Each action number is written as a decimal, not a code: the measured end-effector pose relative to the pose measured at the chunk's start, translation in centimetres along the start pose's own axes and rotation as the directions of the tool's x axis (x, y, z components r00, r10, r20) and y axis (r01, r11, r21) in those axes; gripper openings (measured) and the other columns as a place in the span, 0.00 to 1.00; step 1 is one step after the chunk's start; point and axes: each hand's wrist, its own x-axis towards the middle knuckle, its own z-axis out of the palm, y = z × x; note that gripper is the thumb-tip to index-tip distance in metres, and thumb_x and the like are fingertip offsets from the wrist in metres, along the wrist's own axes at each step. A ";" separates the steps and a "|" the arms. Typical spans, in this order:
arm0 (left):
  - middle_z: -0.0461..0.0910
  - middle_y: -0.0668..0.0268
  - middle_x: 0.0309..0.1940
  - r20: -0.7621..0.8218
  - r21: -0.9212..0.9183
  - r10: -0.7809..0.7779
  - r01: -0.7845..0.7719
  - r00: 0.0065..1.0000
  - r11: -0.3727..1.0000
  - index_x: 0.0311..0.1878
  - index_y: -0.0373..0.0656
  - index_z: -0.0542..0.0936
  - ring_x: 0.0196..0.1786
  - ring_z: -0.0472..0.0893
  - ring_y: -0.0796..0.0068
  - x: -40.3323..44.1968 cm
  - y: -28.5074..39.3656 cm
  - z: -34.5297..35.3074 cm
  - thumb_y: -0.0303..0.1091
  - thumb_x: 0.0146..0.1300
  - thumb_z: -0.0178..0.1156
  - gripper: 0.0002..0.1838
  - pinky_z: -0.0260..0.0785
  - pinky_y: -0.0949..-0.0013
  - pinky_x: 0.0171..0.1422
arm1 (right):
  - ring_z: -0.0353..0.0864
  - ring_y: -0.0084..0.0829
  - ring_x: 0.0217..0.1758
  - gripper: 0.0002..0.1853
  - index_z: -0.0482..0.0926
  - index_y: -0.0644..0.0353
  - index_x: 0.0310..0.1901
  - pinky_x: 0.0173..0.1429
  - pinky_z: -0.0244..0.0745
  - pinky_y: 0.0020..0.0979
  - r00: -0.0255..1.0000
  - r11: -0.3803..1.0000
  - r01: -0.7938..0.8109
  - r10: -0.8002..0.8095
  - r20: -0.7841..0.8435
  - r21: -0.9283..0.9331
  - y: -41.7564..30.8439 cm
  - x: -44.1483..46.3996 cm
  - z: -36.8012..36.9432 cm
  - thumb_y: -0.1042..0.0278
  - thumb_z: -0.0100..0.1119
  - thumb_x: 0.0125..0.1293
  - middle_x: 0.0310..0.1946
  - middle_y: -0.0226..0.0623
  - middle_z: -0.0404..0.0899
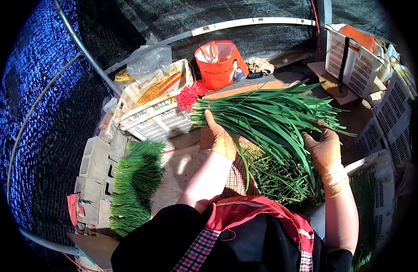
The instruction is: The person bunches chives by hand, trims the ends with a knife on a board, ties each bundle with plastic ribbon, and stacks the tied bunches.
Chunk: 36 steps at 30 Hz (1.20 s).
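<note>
A large bunch of green chives (263, 109) lies across both of my gloved hands, its pale stem ends to the left and leaf tips to the right. My left hand (220, 138) is closed around the bunch near the stems, thumb upward, by a thin red band. Toward the leaf tips, my right hand (324, 147) grips some leaves, its fingers partly hidden by them. Beneath the bunch, loose chive leaves (286, 179) are heaped before my apron (259, 206). Red ties (189, 95) hang in a tuft just left of the stem ends.
Several tidy chive bundles (136, 181) lie at left beside grey blocks (92, 163). A white crate (152, 120) and an orange bag (218, 68) stand beyond my hands. More white crates (352, 61) are at right, one near my right arm holding greens (364, 213).
</note>
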 end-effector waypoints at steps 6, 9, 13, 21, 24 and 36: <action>0.73 0.61 0.52 0.067 -0.128 -0.014 0.023 0.998 0.991 0.58 0.47 0.69 0.49 0.74 0.57 0.8 0.1 -0.8 0.71 0.51 0.49 0.41 0.72 0.52 0.50 | 0.77 0.25 0.37 0.19 0.71 0.70 0.47 0.42 0.72 0.22 0.995 0.919 -0.094 0.102 -0.002 0.382 0.5 -0.1 0.7 0.74 0.65 0.55 0.40 0.39 0.79; 0.73 0.61 0.52 0.054 -0.110 0.008 -0.002 0.999 0.994 0.58 0.47 0.69 0.48 0.74 0.58 1.0 -0.1 -0.9 0.71 0.51 0.49 0.41 0.72 0.52 0.50 | 0.76 0.23 0.36 0.16 0.74 0.68 0.44 0.41 0.72 0.22 0.992 0.895 -0.121 0.122 0.027 0.429 0.4 0.1 0.7 0.75 0.65 0.55 0.38 0.37 0.79; 0.74 0.61 0.52 0.010 -0.033 0.007 -0.007 1.000 0.999 0.60 0.46 0.68 0.51 0.74 0.57 0.7 0.0 -0.2 0.74 0.56 0.33 0.43 0.69 0.53 0.53 | 0.76 0.21 0.36 0.13 0.75 0.66 0.43 0.41 0.71 0.21 0.993 0.869 -0.079 0.112 -0.039 0.488 0.6 0.0 1.5 0.74 0.63 0.56 0.36 0.33 0.80; 0.73 0.61 0.54 -0.017 -0.043 -0.011 0.011 1.000 0.999 0.60 0.46 0.68 0.53 0.72 0.56 0.6 -0.1 0.0 0.74 0.57 0.33 0.43 0.66 0.52 0.56 | 0.76 0.20 0.33 0.09 0.78 0.65 0.39 0.40 0.70 0.20 0.975 0.825 -0.145 0.214 -0.065 0.547 2.7 0.5 1.9 0.79 0.61 0.55 0.31 0.30 0.80; 0.73 0.61 0.54 0.030 -0.004 0.022 -0.022 0.999 1.000 0.59 0.47 0.69 0.54 0.72 0.56 1.1 -0.1 -0.4 0.73 0.57 0.31 0.42 0.66 0.51 0.56 | 0.76 0.21 0.34 0.08 0.78 0.65 0.38 0.40 0.70 0.21 0.981 0.855 -0.043 0.133 -0.139 0.516 3.4 0.9 2.6 0.79 0.60 0.55 0.32 0.31 0.80; 0.76 0.60 0.51 -0.105 -0.225 -0.004 -0.020 0.994 0.974 0.55 0.42 0.73 0.52 0.75 0.62 5.0 3.2 -5.5 0.59 0.60 0.44 0.31 0.68 0.57 0.58 | 0.70 0.16 0.36 0.13 0.77 0.62 0.44 0.44 0.63 0.18 0.980 0.800 -0.119 0.191 -0.062 0.588 8.9 -1.2 -5.0 0.66 0.57 0.60 0.36 0.26 0.78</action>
